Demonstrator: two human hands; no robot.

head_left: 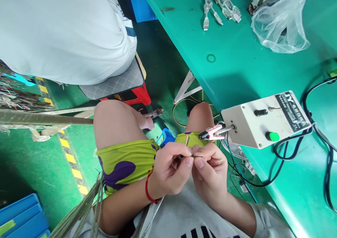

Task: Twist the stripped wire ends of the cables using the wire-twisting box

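Observation:
My left hand (172, 167) and my right hand (210, 166) meet over my lap, fingertips pinched together on a thin dark wire (197, 156). Short coloured wire ends (187, 139) stick up just above the left fingers. A pink clip (212, 133) on a metal shaft juts from a white control box (263, 120) right above my right hand, not touching it. A red string circles my left wrist.
The green workbench (237, 66) carries the box, black cables (310, 125), a bunch of white connectors (218, 2) and a plastic bag (281, 24). Another person in white sits on a red stool (131, 94) at the left. Cable bundles (39, 118) cross my left knee.

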